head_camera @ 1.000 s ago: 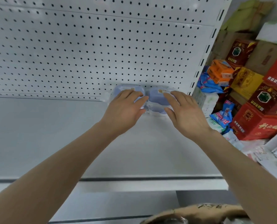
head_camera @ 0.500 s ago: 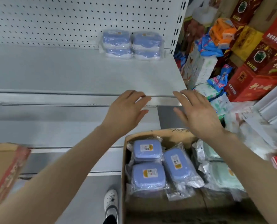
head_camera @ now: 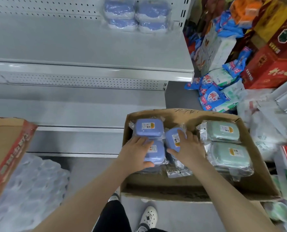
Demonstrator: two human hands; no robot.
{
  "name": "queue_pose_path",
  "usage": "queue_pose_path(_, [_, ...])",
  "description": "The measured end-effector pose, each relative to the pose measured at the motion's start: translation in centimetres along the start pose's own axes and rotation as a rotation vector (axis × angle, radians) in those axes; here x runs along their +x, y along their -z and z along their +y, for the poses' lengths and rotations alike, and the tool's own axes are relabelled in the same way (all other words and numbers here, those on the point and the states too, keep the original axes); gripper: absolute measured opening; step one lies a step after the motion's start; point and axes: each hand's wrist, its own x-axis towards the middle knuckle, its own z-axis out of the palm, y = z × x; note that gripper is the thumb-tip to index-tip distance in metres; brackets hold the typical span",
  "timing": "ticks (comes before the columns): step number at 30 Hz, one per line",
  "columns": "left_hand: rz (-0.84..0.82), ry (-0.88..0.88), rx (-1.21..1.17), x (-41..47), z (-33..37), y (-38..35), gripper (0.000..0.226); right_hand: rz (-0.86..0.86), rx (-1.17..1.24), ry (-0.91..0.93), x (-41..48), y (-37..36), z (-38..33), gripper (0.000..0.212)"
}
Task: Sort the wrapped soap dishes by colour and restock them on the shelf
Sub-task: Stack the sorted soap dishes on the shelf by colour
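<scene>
Grip: left hand [head_camera: 136,153] clasps the lower blue dish [head_camera: 157,154], thumb under its near edge; right hand [head_camera: 188,148] clasps the tilted blue dish [head_camera: 172,138].
Where: both in the cardboard box [head_camera: 173,114], lower centre of the frame.
Materials: rounded plastic dishes in crinkly clear wrap; green dishes [head_camera: 223,129] at the box's right.
Shelf: smooth grey metal shelf [head_camera: 89,47]; stocked blue dishes [head_camera: 136,14] at top centre against the pegboard, bare room to their left.

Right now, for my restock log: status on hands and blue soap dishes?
Left hand grips near blue dish, right hand grips tilted blue dish, both in box. Blue stacks on shelf. Green dishes alongside; lift path open.
</scene>
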Motion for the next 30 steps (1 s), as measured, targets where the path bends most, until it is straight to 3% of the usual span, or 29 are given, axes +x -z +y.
queue_pose_path(3, [-0.078,0.024,0.033,0.4,0.1,-1.2,0.097,-0.059,0.032,-0.099,0.0,-0.8,-0.7,0.098])
queue_pose_path(9, [-0.107,-0.008,-0.017,1.7,-1.6,-1.2,0.089,-0.068,0.060,-0.192,0.5,-1.3,-1.0,0.099])
queue_pose_path(17, [-0.130,-0.268,-0.014,4.4,-5.6,6.8,0.083,0.061,0.396,-0.468,-0.7,4.1,-2.7,0.085])
queue_pose_path(25, [0.166,-0.513,-0.108,6.5,-10.7,19.4,0.087,0.486,0.465,-0.545,-2.5,14.4,-7.3,0.083])
queue_pose_path(30, [0.401,-0.428,-0.051,9.1,-15.3,27.9,0.083,0.566,0.423,-0.432,0.7,21.7,-11.2,0.081])
